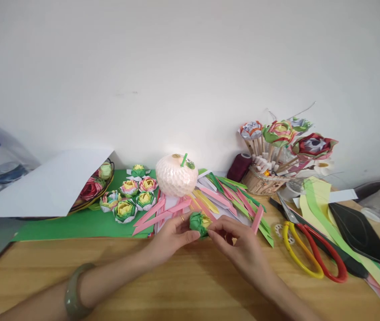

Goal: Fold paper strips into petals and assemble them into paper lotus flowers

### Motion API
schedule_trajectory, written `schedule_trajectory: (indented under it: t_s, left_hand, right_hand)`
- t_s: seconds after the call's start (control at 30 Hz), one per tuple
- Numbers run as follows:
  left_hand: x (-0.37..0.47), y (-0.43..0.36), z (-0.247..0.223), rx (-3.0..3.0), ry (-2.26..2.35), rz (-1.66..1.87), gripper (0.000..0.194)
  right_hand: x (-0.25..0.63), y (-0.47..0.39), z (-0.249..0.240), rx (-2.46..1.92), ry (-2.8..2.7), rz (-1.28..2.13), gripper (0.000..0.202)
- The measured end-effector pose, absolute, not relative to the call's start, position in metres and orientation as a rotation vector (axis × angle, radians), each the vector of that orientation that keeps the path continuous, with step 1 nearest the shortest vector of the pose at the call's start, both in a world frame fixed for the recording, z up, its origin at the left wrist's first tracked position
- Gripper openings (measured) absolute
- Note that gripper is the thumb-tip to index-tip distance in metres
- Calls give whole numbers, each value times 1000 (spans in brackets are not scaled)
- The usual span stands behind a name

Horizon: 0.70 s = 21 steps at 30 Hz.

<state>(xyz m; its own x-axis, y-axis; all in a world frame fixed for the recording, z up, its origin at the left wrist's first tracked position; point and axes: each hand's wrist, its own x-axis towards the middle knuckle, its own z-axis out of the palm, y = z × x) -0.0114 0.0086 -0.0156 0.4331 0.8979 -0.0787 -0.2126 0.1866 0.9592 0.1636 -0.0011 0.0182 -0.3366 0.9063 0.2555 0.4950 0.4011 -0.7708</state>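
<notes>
A small green and yellow paper flower (pixel 199 224) is held between both hands above the front of the table. My left hand (pixel 173 234) grips its green side, with the thumb across the front. The fingertips of my right hand (pixel 234 234) pinch at the yellow part on its right. Just behind the hands lie folded pink paper strips (pixel 163 217), with yellow, green and white strips (pixel 243 196) spreading to the right. Several finished paper flowers (pixel 125 210) sit on green sheets (pixel 76 227) to the left.
A glowing white textured lamp (pixel 176 174) stands behind the strips. Red and yellow scissors (pixel 323 254), a dark tablet (pixel 361 234) and a basket (pixel 263 182) of stemmed paper flowers are at right, beside a maroon thread spool (pixel 239 167). White paper (pixel 56 183) covers part of a flower basket at left.
</notes>
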Motion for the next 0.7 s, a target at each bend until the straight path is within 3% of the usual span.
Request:
schedule_trajectory:
  t_s: [0.2,0.6,0.7]
  left_hand:
    - [-12,9,-15,1093,785,871,47]
    - [-8,9,-14,1112,818,915,40]
    - [-8,9,-15,1103,815,939,40]
  right_hand:
    - [162,-2,17,-1182,-2028,628,17]
    - [161,-9,-2,-1189,-2205,-193,19]
    - [161,-9,1,-1167,-2162,8,18]
